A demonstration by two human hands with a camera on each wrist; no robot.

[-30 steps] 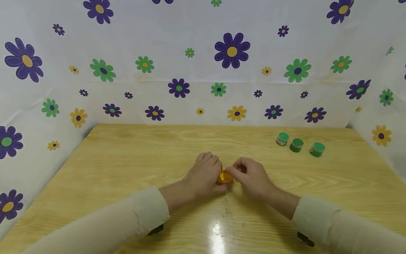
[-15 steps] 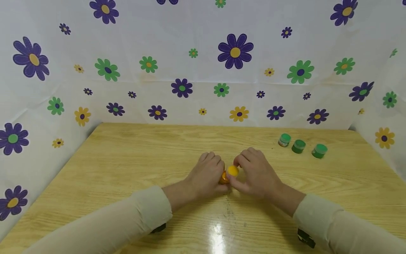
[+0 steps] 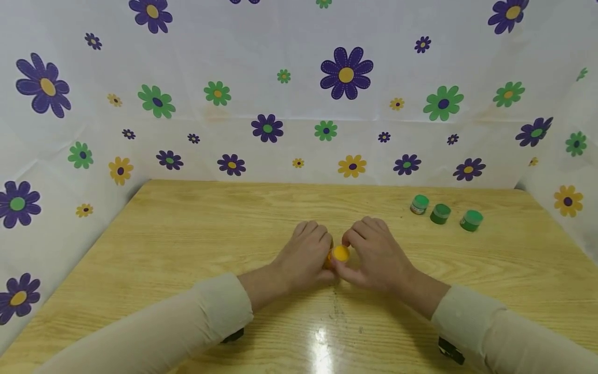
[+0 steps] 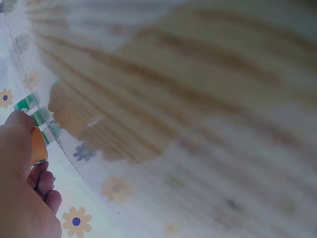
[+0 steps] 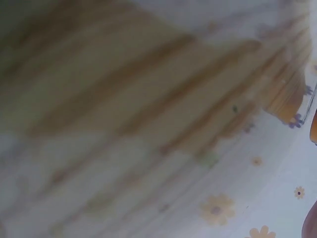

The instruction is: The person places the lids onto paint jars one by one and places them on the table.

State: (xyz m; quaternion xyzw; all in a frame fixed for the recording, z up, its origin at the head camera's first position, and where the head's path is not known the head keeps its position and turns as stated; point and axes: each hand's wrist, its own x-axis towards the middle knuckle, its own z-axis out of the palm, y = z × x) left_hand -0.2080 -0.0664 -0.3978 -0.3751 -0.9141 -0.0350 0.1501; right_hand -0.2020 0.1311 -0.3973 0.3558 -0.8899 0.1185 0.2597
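Note:
In the head view my left hand (image 3: 302, 258) grips a small orange paint jar (image 3: 328, 259) at the middle of the table. My right hand (image 3: 377, 255) pinches a round yellow lid (image 3: 341, 253) between thumb and fingers. The lid sits over the jar's mouth and hides most of it; whether it is seated cannot be told. The left wrist view has the jar's orange side (image 4: 38, 146) between thumb and fingers. Only an orange sliver (image 5: 314, 129) and part of a finger (image 5: 310, 223) show at the right wrist view's edge.
Three green-lidded jars stand at the back right of the wooden table (image 3: 187, 228): a left one (image 3: 419, 204), a middle one (image 3: 440, 214) and a right one (image 3: 471, 221). A flower-print cloth (image 3: 299, 104) hangs behind the table and along both sides.
The jar's mouth was uncovered a second ago. My right hand has turned and brought the yellow lid leftward over it. My left hand keeps its grip on the jar.

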